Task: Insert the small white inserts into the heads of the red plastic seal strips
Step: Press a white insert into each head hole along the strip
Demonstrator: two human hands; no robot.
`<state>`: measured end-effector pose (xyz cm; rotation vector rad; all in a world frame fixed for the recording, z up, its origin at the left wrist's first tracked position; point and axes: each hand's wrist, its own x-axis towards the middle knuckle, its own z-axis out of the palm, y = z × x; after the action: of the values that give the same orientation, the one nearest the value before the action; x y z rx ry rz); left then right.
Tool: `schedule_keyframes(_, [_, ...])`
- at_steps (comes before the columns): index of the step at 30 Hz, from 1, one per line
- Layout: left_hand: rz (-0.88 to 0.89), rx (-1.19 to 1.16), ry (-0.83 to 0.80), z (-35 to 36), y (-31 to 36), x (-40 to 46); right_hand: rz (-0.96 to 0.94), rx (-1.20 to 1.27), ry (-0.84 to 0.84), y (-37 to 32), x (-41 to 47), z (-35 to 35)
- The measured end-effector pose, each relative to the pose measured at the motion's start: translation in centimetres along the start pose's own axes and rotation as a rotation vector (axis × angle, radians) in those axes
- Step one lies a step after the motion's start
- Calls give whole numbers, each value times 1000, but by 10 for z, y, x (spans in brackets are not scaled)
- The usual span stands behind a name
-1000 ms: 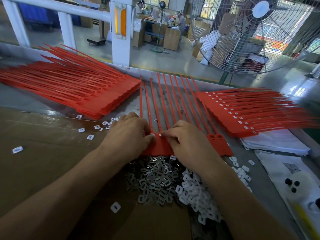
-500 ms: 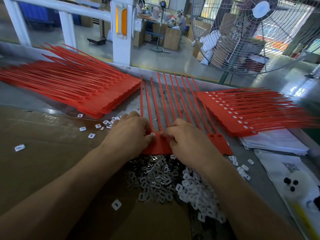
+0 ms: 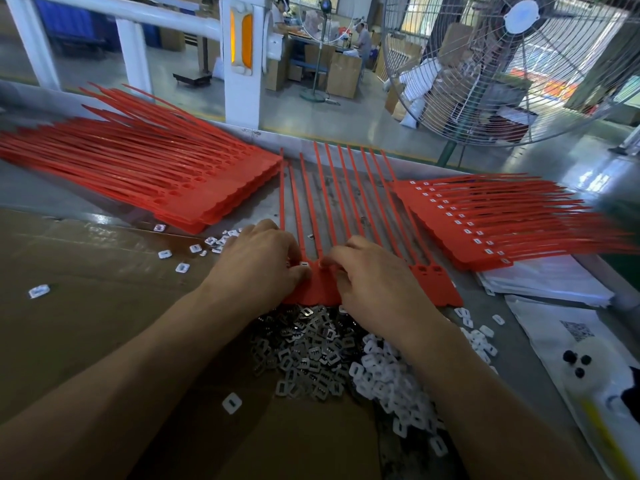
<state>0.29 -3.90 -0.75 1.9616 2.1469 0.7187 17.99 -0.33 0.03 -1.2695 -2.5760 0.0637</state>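
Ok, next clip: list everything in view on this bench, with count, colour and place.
seal strips being worked: one row, red, centre, heads under the hands
unfilled strip stack: one, red, far left
filled strip stack: one, red with white inserts, right
white inserts: a heap, near centre-right, strays scattered
metal clips: a heap, silver, near centre
cardboard: brown, left
plastic bags: white, right
fan: one, beyond bench
left hand, right hand: fingertips on strip heads

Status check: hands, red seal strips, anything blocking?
Left hand and right hand both pressing on the middle strip row. White insert seated between them. Nothing blocking.
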Motion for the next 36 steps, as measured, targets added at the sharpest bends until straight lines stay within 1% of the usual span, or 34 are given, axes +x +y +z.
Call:
schedule_keyframes(5, [8, -2, -7, 0, -1, 1, -12, 30, -8, 1, 0, -4])
schedule_keyframes(11, [9, -3, -5, 0, -1, 1, -61, -145, -24, -6, -1, -7])
schedule_keyframes(13, [10, -4, -11, -1, 0, 0, -52, -161, -31, -6, 0, -6])
schedule_keyframes(15, [11, -8, -14, -2, 0, 0, -18, -71, -30, -3, -2, -5])
schedule_keyframes(20, [15, -8, -16, -2, 1, 0, 59, 220, 35, 10, -3, -5])
schedule_keyframes(24, [16, -14, -20, -3, 0, 0, 89, 307, 73, 20, -6, -5])
schedule_keyframes(30, [20, -17, -25, -3, 0, -1, 104, 382, -4, 36, -10, -12])
schedule_keyframes(33, [18, -21, -19, -3, 1, 0, 66, 459, -86, 38, -13, -17])
schedule_keyframes(36, [16, -33, -7, -3, 1, 0, 34, 484, -162, 39, -15, -21])
